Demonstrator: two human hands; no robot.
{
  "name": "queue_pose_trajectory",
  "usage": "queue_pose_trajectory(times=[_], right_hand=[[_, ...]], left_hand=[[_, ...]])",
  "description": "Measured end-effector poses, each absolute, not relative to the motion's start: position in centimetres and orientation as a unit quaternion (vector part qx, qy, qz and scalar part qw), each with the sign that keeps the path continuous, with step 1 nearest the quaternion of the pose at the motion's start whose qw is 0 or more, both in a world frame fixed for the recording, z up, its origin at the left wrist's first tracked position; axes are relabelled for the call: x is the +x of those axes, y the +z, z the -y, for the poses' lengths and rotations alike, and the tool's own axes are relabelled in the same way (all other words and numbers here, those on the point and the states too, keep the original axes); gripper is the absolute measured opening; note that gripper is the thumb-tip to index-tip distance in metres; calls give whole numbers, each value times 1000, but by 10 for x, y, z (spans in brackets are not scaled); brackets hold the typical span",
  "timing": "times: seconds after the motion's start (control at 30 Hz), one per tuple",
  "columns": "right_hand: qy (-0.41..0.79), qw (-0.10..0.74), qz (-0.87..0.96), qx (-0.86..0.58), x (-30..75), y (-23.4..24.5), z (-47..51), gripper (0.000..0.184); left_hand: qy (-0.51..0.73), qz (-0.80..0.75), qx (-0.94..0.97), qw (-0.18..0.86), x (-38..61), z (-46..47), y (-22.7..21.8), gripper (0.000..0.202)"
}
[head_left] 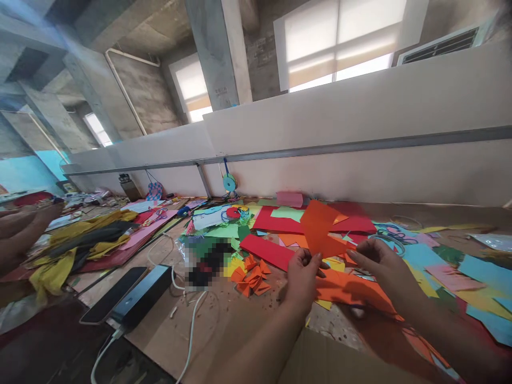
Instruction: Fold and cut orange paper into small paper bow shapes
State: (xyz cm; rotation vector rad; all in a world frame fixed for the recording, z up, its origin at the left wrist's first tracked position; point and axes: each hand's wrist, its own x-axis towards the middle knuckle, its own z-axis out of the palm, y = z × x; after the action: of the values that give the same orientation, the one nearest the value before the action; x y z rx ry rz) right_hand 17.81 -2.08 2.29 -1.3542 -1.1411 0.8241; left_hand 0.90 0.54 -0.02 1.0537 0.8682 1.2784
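A piece of orange paper (pixel 319 226) with angled edges is held up over the table between my two hands. My left hand (pixel 303 277) is closed, its thumb and fingers pinching the paper's lower left edge. At the lower right corner my right hand (pixel 379 261) pinches the same paper between thumb and fingertips. Beneath both hands lie larger orange sheets (pixel 356 292). Left of my left hand sits a small heap of folded orange paper pieces (pixel 253 276). A red paper strip (pixel 266 253) runs behind that hand.
A phone (pixel 114 293) and a black box-shaped device (pixel 142 298) with a white cable (pixel 191 330) lie at left. Blue paper sheets (pixel 486 274) spread at right. Yellow and dark cloth (pixel 92 234) lies far left, near another person's arm (pixel 32 229). A white partition (pixel 340 160) borders the back.
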Motion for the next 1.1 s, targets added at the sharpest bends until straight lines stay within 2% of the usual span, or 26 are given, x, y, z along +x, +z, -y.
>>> queue_pose_trajectory(times=[0.1, 0.27, 0.57, 0.7, 0.83, 0.9, 0.97, 1.03, 1.1], right_hand=[[391, 547, 459, -581, 176, 18, 19, 43], [432, 491, 496, -571, 169, 18, 26, 36], [449, 534, 433, -571, 183, 36, 24, 43], [399, 543, 449, -587, 200, 34, 17, 45], [338, 598, 427, -589, 216, 40, 15, 45], [370, 591, 438, -568, 209, 44, 19, 43], [428, 542, 455, -562, 191, 45, 26, 42], [453, 503, 492, -548, 170, 42, 33, 36], [445, 500, 510, -540, 155, 38, 38, 35]], left_hand=[[530, -358, 448, 625, 13, -1, -1, 38], [498, -331, 452, 662, 20, 8, -2, 43], [491, -340, 461, 657, 21, 6, 13, 50], [499, -346, 463, 645, 16, 1, 9, 46], [543, -372, 461, 596, 6, -10, -2, 34], [557, -388, 482, 554, 3, -11, -5, 27], [550, -401, 524, 512, 3, -8, -5, 24], [525, -407, 588, 462, 4, 0, -3, 28], [515, -411, 640, 394, 6, 8, -1, 38]])
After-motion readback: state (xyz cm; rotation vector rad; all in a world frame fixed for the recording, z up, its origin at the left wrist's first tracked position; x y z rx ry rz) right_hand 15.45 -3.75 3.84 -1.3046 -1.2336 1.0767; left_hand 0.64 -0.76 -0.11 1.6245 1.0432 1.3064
